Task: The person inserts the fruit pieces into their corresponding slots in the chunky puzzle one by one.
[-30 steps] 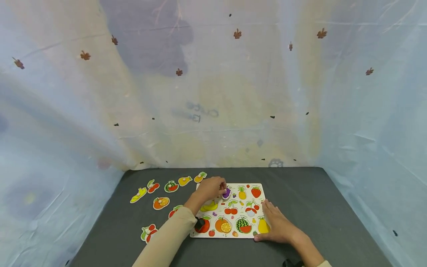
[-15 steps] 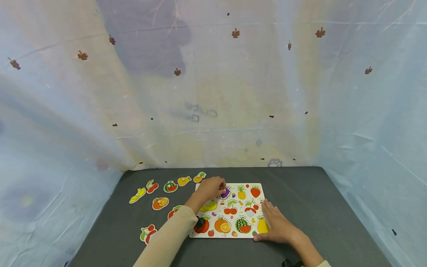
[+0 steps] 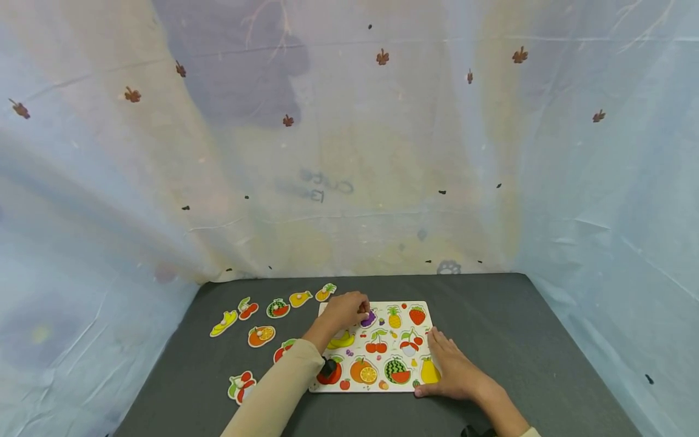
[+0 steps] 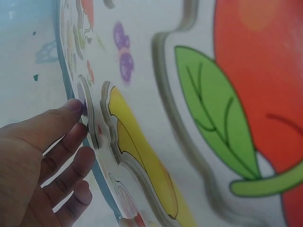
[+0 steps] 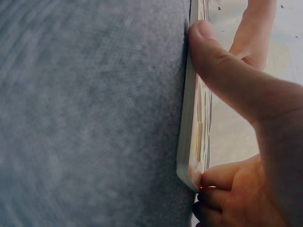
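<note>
A white fruit puzzle board (image 3: 355, 387) lies on the dark table, with pictures of fruit in its shaped recesses. My left hand (image 3: 341, 312) reaches over the board's far left part, thumb and fingertips pinching a purple grape puzzle piece (image 3: 368, 319) at the grape place. In the left wrist view the thumb touches the grape piece (image 4: 85, 108), seen nearly edge-on; the fingers' grip on it is partly hidden. My right hand (image 3: 455, 368) rests against the board's near right corner, thumb on the near edge and extended fingers along the right edge.
Loose puzzle pieces lie left of the board: banana (image 3: 224, 324), cherries (image 3: 248, 308), watermelon (image 3: 278, 308), pear (image 3: 300, 298), pineapple (image 3: 325, 292), orange (image 3: 261, 335) and several red ones, such as one (image 3: 241, 386) near the front. A patterned curtain (image 3: 349, 152) encloses the table.
The grape piece appears to lie slightly flatter on the board than a second ago. Both hands keep nearly the same places. The head view has shifted slightly.
</note>
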A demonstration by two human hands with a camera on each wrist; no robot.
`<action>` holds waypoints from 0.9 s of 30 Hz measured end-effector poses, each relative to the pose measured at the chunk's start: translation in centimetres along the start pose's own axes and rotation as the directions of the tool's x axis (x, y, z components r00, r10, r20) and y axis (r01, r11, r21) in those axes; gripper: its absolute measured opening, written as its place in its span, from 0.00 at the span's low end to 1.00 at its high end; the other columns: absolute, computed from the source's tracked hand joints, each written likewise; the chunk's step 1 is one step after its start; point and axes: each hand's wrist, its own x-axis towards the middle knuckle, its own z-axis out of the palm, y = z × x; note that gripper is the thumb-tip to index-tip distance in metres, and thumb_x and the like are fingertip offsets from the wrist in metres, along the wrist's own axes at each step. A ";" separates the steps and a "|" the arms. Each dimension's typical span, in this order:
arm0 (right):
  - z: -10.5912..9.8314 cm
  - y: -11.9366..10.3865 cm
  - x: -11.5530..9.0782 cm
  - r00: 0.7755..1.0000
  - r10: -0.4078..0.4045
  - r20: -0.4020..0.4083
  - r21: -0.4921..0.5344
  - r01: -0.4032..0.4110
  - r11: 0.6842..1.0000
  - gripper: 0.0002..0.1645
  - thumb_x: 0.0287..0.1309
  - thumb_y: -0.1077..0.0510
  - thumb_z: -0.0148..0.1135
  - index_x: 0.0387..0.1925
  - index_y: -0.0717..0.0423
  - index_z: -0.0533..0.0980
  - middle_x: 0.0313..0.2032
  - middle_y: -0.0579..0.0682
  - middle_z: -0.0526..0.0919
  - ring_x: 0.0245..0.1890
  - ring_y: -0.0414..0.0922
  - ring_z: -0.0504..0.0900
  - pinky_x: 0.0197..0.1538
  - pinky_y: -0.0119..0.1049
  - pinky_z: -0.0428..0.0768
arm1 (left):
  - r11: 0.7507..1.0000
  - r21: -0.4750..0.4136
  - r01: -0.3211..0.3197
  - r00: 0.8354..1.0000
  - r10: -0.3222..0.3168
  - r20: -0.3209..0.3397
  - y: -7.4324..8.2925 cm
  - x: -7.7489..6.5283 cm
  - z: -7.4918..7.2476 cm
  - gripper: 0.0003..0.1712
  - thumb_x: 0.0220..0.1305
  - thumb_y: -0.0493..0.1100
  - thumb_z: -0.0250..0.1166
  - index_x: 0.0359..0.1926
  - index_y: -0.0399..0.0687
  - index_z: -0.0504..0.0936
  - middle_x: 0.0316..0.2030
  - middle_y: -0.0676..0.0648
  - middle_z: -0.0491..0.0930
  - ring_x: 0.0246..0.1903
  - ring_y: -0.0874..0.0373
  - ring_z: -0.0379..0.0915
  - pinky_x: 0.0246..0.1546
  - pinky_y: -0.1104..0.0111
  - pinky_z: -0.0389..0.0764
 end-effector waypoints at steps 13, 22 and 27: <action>0.4 0.5 0.1 1.000 -0.004 0.009 0.010 0.003 1.000 0.84 0.44 0.27 0.83 0.83 0.70 0.48 0.84 0.69 0.45 0.84 0.66 0.48 0.81 0.64 0.47 | 1.000 -0.008 -0.007 1.000 0.007 -0.003 0.6 -0.4 -0.3 0.07 0.74 0.52 0.72 0.41 0.60 0.82 0.35 0.59 0.76 0.32 0.64 0.70 0.39 0.66 0.77; 0.3 0.4 0.0 1.000 -0.008 0.002 0.019 0.008 1.000 0.84 0.44 0.28 0.84 0.83 0.71 0.48 0.84 0.70 0.45 0.83 0.66 0.49 0.81 0.65 0.48 | 1.000 -0.005 -0.004 1.000 0.004 -0.012 0.5 -0.3 0.0 0.07 0.74 0.52 0.72 0.41 0.59 0.82 0.35 0.58 0.76 0.32 0.64 0.70 0.40 0.65 0.77; 0.2 0.2 0.0 1.000 -0.003 0.003 0.022 0.002 1.000 0.85 0.44 0.28 0.84 0.83 0.71 0.47 0.84 0.70 0.45 0.83 0.66 0.49 0.81 0.65 0.48 | 1.000 -0.001 0.000 1.000 0.000 -0.008 0.5 -0.3 0.1 0.07 0.74 0.52 0.72 0.41 0.60 0.82 0.34 0.58 0.75 0.32 0.63 0.70 0.39 0.65 0.77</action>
